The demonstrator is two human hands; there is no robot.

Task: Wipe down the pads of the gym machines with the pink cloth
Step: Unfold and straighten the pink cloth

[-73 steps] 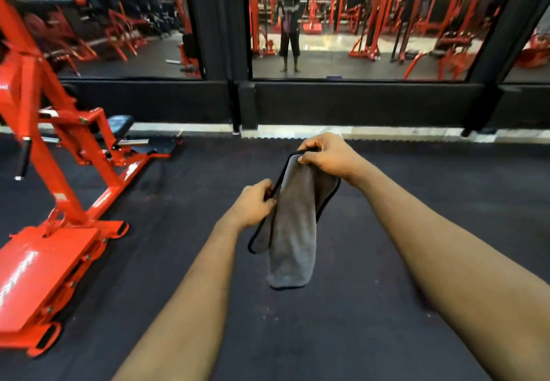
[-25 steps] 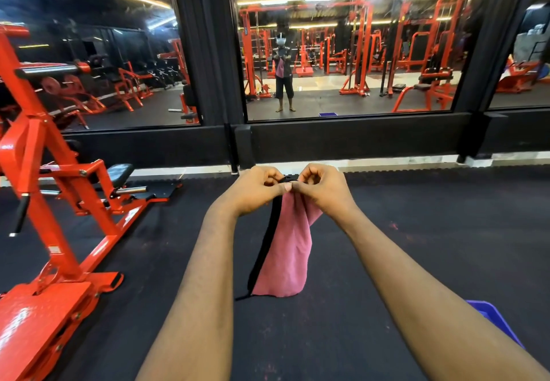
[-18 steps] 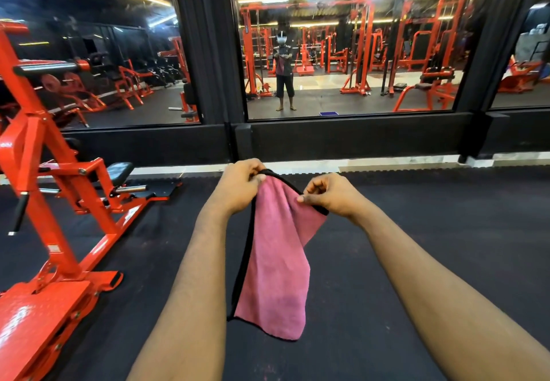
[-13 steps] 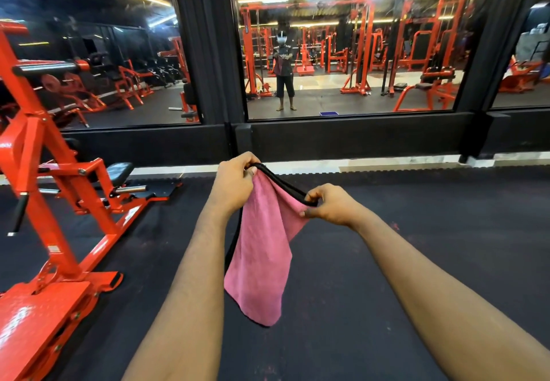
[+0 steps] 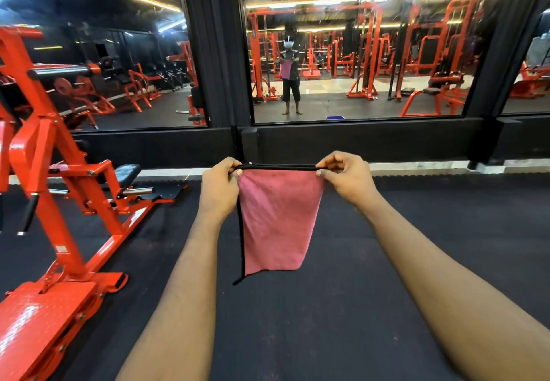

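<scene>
Pink cloth [image 5: 276,223] held up, spread flat.
I've got L hand [image 5: 218,190] & R hand [image 5: 349,179] each w/ fingers pinched tight on a top corner, cloth hanging above the black floor [image 5: 297,321]; red machine [image 5: 59,202] w/ dark pad [image 5: 128,171] at left, mirror wall [image 5: 357,53] beyond.

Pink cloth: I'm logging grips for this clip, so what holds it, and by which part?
Both hands hold the pink cloth by its black-trimmed top edge: left hand pinches the left corner, right hand the right.
</scene>
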